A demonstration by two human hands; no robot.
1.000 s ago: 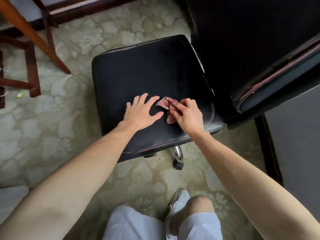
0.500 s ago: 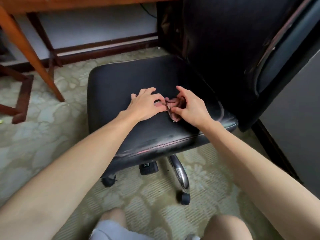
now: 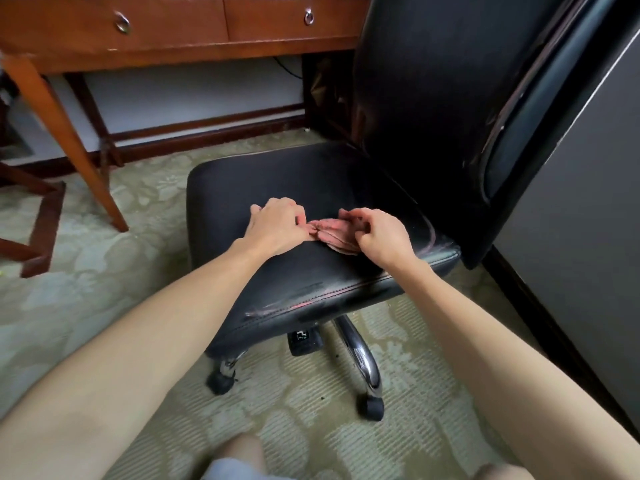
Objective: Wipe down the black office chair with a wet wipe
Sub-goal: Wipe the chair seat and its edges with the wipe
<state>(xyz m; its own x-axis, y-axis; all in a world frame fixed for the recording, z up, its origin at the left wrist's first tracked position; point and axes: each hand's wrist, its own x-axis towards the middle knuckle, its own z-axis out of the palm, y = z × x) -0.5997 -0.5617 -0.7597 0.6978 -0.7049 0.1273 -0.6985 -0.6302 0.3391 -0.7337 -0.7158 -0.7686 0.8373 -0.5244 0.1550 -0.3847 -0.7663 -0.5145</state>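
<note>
Pinkish, crumpled and soiled-looking, the wet wipe (image 3: 334, 233) lies bunched between the two hands on the chair's seat. The right hand (image 3: 379, 235) has its fingers curled down onto the wipe's near-right edge, pinching folds of it; the left hand (image 3: 277, 225), just to the other side, pinches the wipe's opposite end with thumb and fingertips, knuckles raised. So both hands grip the cloth, and neither presses it flat.

Judging from that grip, the step in hand looks like refolding or spreading the wipe, not a wiping stroke. The next move would call for opening it to a cleaner face, then laying one palm flat on it.

Beneath the hands, the black office chair (image 3: 263, 181) shows a scuffed front seam with reddish wear just toward the person from the wrists. Past the right hand rises the backrest (image 3: 426, 98), peeling at its edge. Beyond the left hand stands a wooden desk (image 3: 173, 32) with ring-pull drawers. Below the seat, chrome legs (image 3: 360, 355) and casters rest on a pale green patterned carpet (image 3: 86, 271).
</note>
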